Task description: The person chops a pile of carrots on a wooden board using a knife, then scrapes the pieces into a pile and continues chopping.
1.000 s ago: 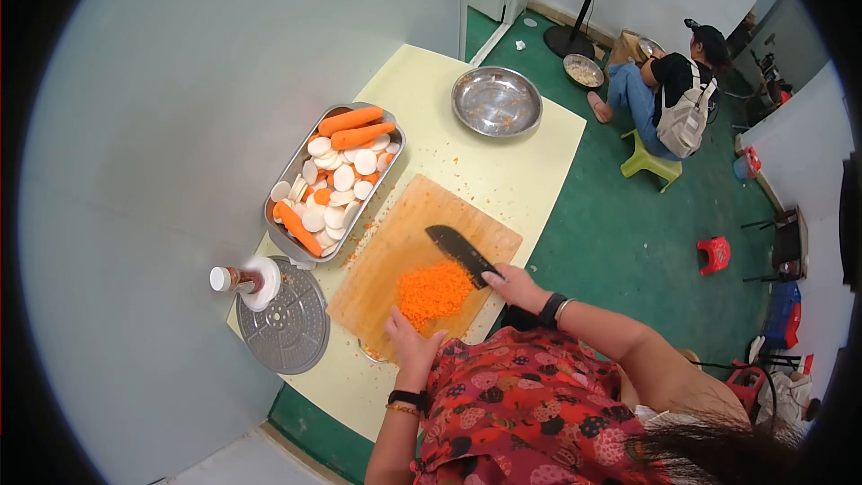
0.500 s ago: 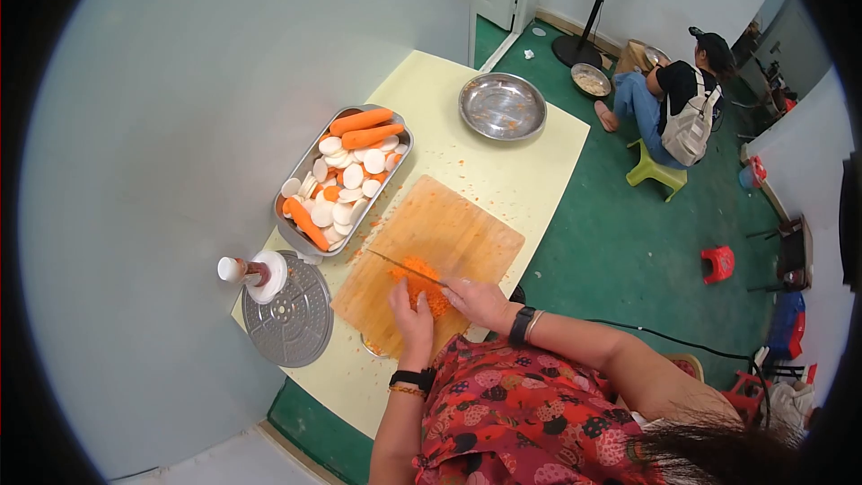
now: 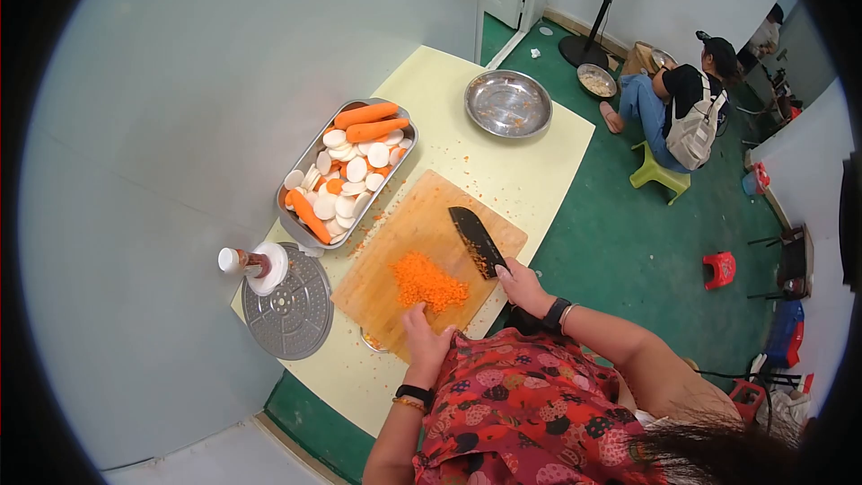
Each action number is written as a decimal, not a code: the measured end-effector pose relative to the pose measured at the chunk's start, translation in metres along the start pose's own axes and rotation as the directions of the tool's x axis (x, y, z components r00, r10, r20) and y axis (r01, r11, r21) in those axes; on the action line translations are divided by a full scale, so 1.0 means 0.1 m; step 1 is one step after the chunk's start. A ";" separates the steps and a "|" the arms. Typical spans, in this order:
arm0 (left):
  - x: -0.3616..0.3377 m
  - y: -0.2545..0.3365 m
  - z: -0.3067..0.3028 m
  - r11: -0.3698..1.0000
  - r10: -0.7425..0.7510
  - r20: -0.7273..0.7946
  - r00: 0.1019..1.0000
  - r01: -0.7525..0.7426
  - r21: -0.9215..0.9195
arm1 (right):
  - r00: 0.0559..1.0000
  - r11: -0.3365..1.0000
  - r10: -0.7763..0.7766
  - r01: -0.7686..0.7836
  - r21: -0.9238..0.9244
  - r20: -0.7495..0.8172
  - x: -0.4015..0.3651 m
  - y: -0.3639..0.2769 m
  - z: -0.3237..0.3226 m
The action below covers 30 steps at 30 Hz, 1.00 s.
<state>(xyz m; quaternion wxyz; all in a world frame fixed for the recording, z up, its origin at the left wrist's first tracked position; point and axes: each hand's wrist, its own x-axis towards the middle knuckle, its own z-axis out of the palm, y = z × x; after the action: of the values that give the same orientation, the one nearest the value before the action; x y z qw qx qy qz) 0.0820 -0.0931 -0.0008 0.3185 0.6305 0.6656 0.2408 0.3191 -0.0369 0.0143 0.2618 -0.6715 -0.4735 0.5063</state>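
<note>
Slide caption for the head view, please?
Right hand holding a black knife over a wooden cutting board, left hand at the edge of a chopped carrot pile, metal tray nearby.

A pale yellow table (image 3: 440, 130) carries 1 wooden cutting board (image 3: 422, 216) near its centre, 1 round metal bowl (image 3: 507, 108) toward 1 o'clock, 1 filled metal tray (image 3: 296, 227) toward 10 o'clock, 1 grey perforated disc (image 3: 292, 319) toward 8 o'clock.

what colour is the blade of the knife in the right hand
Black: the knife blade in the right hand shows best in the head view.
</note>
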 end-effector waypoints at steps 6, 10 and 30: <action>0.14 0.03 0.20 0.986 0.157 -0.035 0.987 -0.159 -0.060 | 0.998 1.000 0.011 -0.009 -0.025 0.058 -0.16 0.09 0.17; 0.31 0.20 0.21 0.973 0.219 -0.062 0.974 -0.223 -0.062 | 0.974 0.963 -0.219 0.224 -0.147 0.050 -0.10 0.31 0.50; 0.48 -0.18 -0.18 0.993 0.017 -0.347 0.938 -0.055 -0.102 | 0.773 0.745 -0.609 0.635 -0.207 0.178 -0.08 -0.64 0.48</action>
<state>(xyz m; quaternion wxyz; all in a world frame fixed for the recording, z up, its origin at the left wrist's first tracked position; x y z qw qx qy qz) 0.0565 -0.0455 -0.0078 0.2267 0.5720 0.6853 0.3896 0.2502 -0.0239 0.0538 0.3034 -0.4770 -0.7435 0.3572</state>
